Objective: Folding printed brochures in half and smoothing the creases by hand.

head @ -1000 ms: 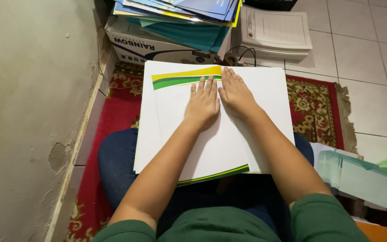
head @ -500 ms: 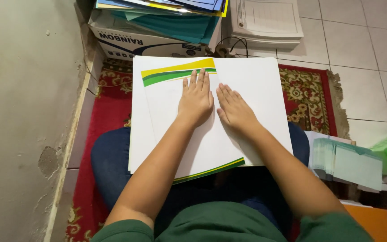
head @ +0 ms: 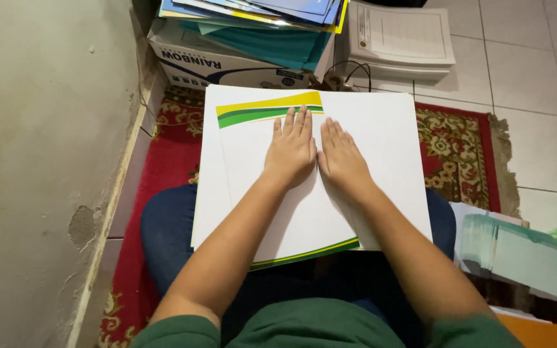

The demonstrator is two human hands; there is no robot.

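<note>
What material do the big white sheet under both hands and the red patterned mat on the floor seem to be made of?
Big white sheet: probably thick paper or thin card, matt; it lies flat and keeps a straight fold under the left hand and right hand. Red patterned mat: seemingly woven textile, with a frayed fringe at its edge.

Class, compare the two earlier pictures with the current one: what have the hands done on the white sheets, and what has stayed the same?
The right hand, which had slid lower and apart half a second ago, has moved back up beside the left hand. Both lie flat, palms down, side by side on the white sheets, gripping nothing. The sheets with the green and yellow band, the red rug and the cardboard box stayed put.
</note>
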